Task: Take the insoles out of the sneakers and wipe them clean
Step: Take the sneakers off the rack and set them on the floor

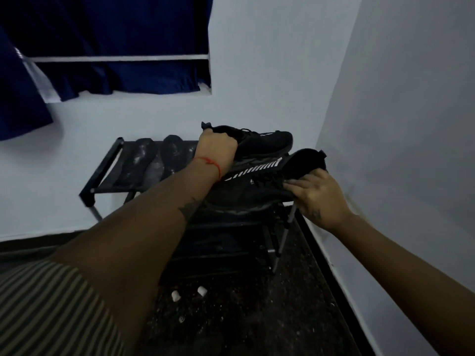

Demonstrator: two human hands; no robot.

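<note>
Two dusty dark foam insoles [156,160]: flat, side by side on the black metal shoe rack [102,176]
Left hand [216,152]: grip clamped on far black mesh sneaker [259,142]
Right hand [318,196]: grip pinching near white-striped black sneaker [257,186]

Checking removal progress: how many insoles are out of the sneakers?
2, side by side on the left of the rack top: left insole, right insole. Others could be hidden inside the sneakers.
</note>
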